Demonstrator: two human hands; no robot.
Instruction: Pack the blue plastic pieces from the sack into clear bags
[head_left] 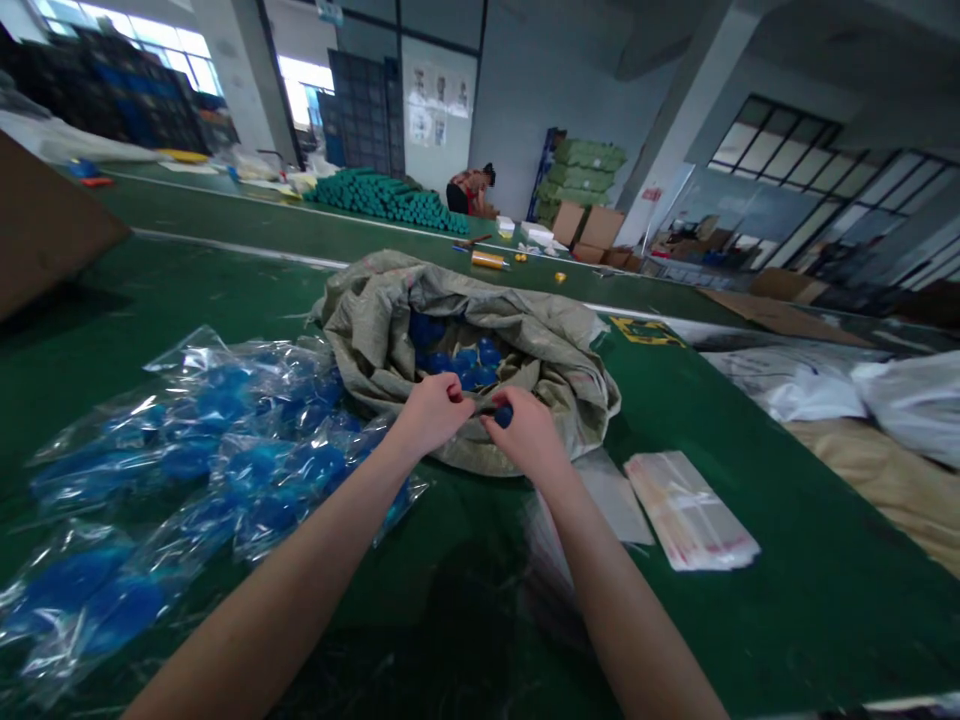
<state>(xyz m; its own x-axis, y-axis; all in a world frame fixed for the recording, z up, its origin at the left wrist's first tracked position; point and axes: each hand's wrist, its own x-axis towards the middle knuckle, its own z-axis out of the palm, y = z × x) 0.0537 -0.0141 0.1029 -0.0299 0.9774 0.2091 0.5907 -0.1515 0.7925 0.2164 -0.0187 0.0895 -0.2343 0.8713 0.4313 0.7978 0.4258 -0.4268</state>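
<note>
A grey-green woven sack [379, 310] lies with its mouth rolled open, holding several blue round pieces [469, 368]. At its near rim my left hand [435, 412] is closed in a pinch; what sits between its fingertips is too small to make out. Close beside it, my right hand [531, 432] grips a small dark blue round piece [503, 415] between thumb and fingers. Left of the sack, clear plastic bags [255, 470] with blue round pieces inside lie in a spread heap. A stack of flat clear bags [690, 510] rests to the right, with more flat bags [611, 500] partly behind my right forearm.
The green table [810, 600] runs under everything. A cardboard box [52, 220] stands at left. Beyond the sack are an orange roll [489, 260] and a pile of green rods [382, 198]. Another person [469, 192] is at the back. White sacks [810, 385] lie along the right side.
</note>
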